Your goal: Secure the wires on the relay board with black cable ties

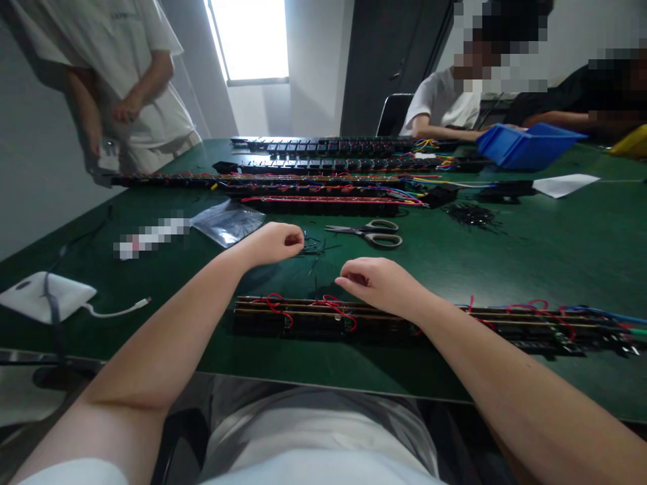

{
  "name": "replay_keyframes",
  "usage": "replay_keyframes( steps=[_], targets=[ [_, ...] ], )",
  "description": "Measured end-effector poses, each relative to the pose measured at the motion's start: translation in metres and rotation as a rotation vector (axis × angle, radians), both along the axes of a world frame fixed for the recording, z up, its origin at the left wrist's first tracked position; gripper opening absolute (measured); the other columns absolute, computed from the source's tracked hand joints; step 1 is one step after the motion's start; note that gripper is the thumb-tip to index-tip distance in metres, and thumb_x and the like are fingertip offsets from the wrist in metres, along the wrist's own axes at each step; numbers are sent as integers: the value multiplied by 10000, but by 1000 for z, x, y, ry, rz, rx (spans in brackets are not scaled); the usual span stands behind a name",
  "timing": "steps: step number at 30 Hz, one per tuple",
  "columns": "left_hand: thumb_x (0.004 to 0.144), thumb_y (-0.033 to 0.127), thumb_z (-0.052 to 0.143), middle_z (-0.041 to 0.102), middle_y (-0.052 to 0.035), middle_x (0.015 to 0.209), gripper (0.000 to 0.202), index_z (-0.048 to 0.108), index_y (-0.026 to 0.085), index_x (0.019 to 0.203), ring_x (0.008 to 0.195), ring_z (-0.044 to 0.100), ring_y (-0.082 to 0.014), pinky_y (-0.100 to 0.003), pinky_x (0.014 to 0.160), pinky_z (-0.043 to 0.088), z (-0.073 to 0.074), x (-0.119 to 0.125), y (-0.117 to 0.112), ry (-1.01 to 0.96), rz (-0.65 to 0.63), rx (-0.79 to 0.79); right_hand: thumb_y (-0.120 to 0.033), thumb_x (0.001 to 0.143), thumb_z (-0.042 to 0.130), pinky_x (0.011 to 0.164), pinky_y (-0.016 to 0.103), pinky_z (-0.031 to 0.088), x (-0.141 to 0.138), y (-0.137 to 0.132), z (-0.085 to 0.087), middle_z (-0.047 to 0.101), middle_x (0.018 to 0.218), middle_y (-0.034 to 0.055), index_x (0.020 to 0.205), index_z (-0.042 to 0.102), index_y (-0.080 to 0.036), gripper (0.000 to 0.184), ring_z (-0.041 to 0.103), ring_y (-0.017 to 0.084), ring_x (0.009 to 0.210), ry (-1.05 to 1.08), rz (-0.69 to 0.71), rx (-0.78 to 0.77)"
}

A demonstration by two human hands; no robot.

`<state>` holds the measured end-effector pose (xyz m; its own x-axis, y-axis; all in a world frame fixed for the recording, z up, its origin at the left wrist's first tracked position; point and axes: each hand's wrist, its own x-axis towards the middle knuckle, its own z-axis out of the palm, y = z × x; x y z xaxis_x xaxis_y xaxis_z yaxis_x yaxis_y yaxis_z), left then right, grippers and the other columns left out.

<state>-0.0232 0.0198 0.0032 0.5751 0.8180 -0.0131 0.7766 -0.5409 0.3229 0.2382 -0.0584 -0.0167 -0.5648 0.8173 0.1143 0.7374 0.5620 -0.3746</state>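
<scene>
Just in front of me lies a long black strip assembly point(308, 326) with brass-coloured rails and looped red wires. My left hand point(275, 242) is curled shut at a small pile of thin black pieces point(317, 246) that look like cable ties. Whatever its fingertips pinch is hidden. Over the strip's far edge, my right hand point(377, 283) has its fingers closed and the thumb toward the index finger; I cannot make out anything between them. One thin dark piece point(316, 286) stands up from the strip between my hands. Scissors point(371, 233) with grey handles lie beyond my right hand.
More wired black strips point(323, 178) cross the table's far half. A clear plastic bag point(227, 221), a white box with a cable point(50, 296), a heap of black ties point(472, 217) and a blue bin point(528, 145) are around. Several people are across the table.
</scene>
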Motion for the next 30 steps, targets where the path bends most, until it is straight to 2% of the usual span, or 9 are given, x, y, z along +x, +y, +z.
replay_keyframes(
  steps=[7, 10, 14, 19, 30],
  targets=[
    [979, 400, 605, 684, -62, 1086, 301, 646, 144, 1134, 935, 670, -169, -368, 841, 599, 16, 21, -35, -153, -33, -45, -397, 984, 599, 796, 362, 597, 0, 3, -1, 685, 1104, 66, 1189, 636, -159, 316, 675, 163, 909, 220, -66, -42],
    [977, 397, 609, 688, -53, 1043, 286, 653, 141, 1099, 898, 669, -158, -355, 820, 598, 13, 32, -51, -202, -16, -42, -397, 983, 600, 797, 362, 596, -1, 3, 0, 686, 1097, 64, 1179, 639, -158, 312, 674, 163, 908, 283, -59, -55],
    [979, 399, 605, 686, -47, 1020, 284, 652, 141, 1088, 875, 664, -152, -345, 804, 596, 3, 44, -65, -281, 13, -26, -392, 979, 608, 807, 367, 594, -1, 2, 1, 687, 1093, 63, 1151, 648, -153, 297, 674, 166, 919, 338, -45, -77],
    [978, 399, 608, 684, -46, 1016, 286, 649, 138, 1089, 872, 663, -151, -342, 797, 596, -7, 50, -68, -369, -13, -49, -402, 983, 599, 789, 357, 594, 0, 0, 1, 690, 1066, 57, 1139, 649, -150, 300, 674, 159, 892, 421, -53, -109],
    [974, 398, 613, 681, -43, 1001, 280, 650, 138, 1068, 864, 660, -149, -337, 791, 593, -11, 52, -72, -423, -48, -82, -402, 978, 608, 734, 322, 586, 1, 0, 0, 686, 989, 38, 1087, 653, -145, 282, 660, 136, 817, 558, -43, -190]
  ],
)
